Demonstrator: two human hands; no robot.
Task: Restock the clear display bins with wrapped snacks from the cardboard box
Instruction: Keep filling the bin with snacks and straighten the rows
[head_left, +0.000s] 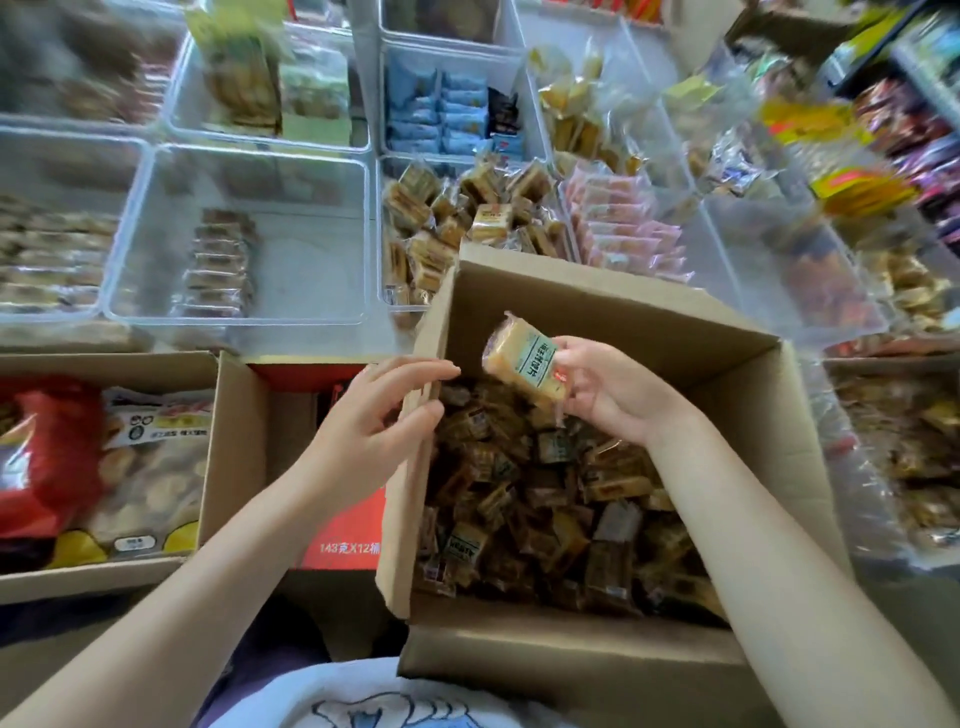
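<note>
Right hand (610, 387) grips a wrapped snack (524, 366) above the cardboard box (597, 312) — left hand (374, 415), fingers relaxed, touches its flap.

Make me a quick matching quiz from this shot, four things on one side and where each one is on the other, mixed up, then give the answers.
Things:
1. yellow snack
2. left hand
3. blue packets
4. red bag

Places:
A. in a far clear bin
B. in the box at far left
C. on the cardboard box's left flap
D. in the right hand

Pairs: 1-D, 2-C, 3-A, 4-B
</note>
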